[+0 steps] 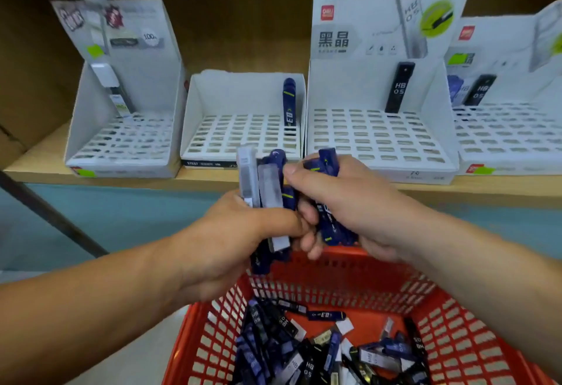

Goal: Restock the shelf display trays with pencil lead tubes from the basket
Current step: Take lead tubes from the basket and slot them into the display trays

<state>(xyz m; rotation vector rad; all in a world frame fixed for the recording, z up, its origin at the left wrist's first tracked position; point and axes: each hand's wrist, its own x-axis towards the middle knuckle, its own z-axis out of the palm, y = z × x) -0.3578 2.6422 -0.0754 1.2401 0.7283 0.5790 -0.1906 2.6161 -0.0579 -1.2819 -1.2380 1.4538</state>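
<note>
I record, in my left grip [243, 232], grey tubes [267, 184] of frosted, translucent plastic. In my right grip [349, 202], navy tubes [327, 222] of smooth, glossy plastic. Below the grips, the basket [334, 281] is red moulded plastic lattice with a slight sheen. Beyond the grips, the display trays [243, 132] are white matt printed card, and the shelf [206, 179] is pale wood, smooth and matt.

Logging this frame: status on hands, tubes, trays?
Left hand grips clear and blue tubes; right hand grips blue tubes. Trays nearly empty. Nothing blocks them.
</note>
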